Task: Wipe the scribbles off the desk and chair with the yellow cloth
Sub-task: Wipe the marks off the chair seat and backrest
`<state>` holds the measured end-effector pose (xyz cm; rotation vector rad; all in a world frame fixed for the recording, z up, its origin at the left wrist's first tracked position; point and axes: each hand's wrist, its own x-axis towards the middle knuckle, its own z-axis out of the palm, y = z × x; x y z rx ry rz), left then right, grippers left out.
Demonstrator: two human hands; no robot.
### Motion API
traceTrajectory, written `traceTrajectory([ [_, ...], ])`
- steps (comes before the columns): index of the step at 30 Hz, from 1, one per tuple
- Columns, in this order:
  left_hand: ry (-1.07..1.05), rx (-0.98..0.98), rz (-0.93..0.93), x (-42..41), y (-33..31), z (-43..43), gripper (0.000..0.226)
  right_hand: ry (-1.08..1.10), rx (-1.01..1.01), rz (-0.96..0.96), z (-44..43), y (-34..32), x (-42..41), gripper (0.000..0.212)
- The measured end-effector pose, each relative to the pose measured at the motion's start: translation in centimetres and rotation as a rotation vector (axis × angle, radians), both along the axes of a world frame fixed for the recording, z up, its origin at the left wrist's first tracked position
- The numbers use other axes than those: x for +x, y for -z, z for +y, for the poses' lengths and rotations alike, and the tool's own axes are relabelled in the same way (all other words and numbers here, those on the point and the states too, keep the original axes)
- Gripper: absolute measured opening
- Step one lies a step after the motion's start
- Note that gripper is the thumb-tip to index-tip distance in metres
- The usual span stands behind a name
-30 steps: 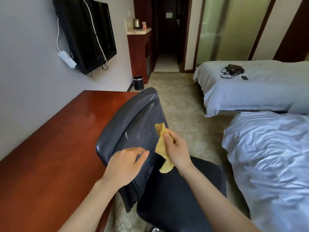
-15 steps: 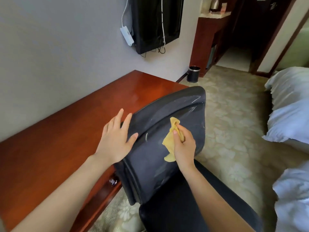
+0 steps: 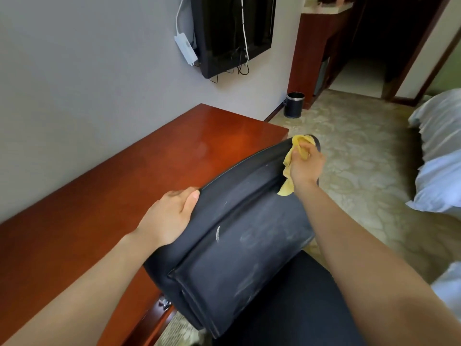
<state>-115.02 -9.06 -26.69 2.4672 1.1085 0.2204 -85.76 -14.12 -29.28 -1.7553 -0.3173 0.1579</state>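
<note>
A black chair (image 3: 239, 245) stands against the red-brown wooden desk (image 3: 124, 191), its backrest facing me with faint whitish marks and one short white streak on it. My right hand (image 3: 305, 166) grips the bunched yellow cloth (image 3: 291, 156) and presses it on the backrest's top far corner. Near the backrest's left top edge, my left hand (image 3: 172, 216) holds the chair, thumb on the front and fingers hidden behind. The chair's seat fills the bottom of the view.
A wall-mounted TV (image 3: 234, 31) with hanging cables and a white power strip (image 3: 185, 48) is above the desk. A small black bin (image 3: 294, 104) stands on the patterned carpet by a cabinet. White beds (image 3: 439, 156) lie at the right.
My right hand has slid the yellow cloth from the middle of the backrest up to its top far corner. My left hand has settled onto the backrest's left edge. The view has shifted.
</note>
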Motion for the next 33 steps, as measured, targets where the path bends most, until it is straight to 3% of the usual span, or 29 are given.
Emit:
traceTrajectory([
  [3, 0.010, 0.022, -0.061, 0.1, 0.2, 0.0, 0.024, 0.036, 0.045, -0.082, 0.6, 0.8, -3.8, 0.029],
  [9, 0.038, 0.029, -0.135, 0.0, 0.6, 0.2, 0.021, -0.120, 0.240, -0.340, -0.7, 3.8, -15.3, 0.033],
  [12, 0.088, 0.134, -0.100, -0.2, 0.7, 0.0, 0.040, -0.216, 0.264, -0.471, -1.8, 5.6, -19.4, 0.029],
  [15, 0.285, 0.218, -0.134, -0.9, 0.8, 0.0, 0.060, -0.299, 0.281, -0.585, -2.9, 7.3, -21.1, 0.024],
  [20, 0.449, 0.353, -0.015, -1.4, 0.8, -0.2, 0.080, -0.474, 0.231, -0.831, -3.7, 8.4, -17.3, 0.020],
  [23, 0.473, 0.447, 0.089, -1.5, 0.8, -0.2, 0.083, -0.510, 0.204, -0.974, -3.6, 7.6, -14.6, 0.031],
  [27, 0.498, 0.592, 0.231, -1.2, 0.6, -0.2, 0.080, -0.502, 0.122, -0.910, -2.9, 6.5, -9.3, 0.036],
  [33, 0.514, 0.714, 0.329, -1.0, 0.9, -0.5, 0.076, -0.091, -0.054, -0.576, -0.5, 4.9, -0.9, 0.026],
])
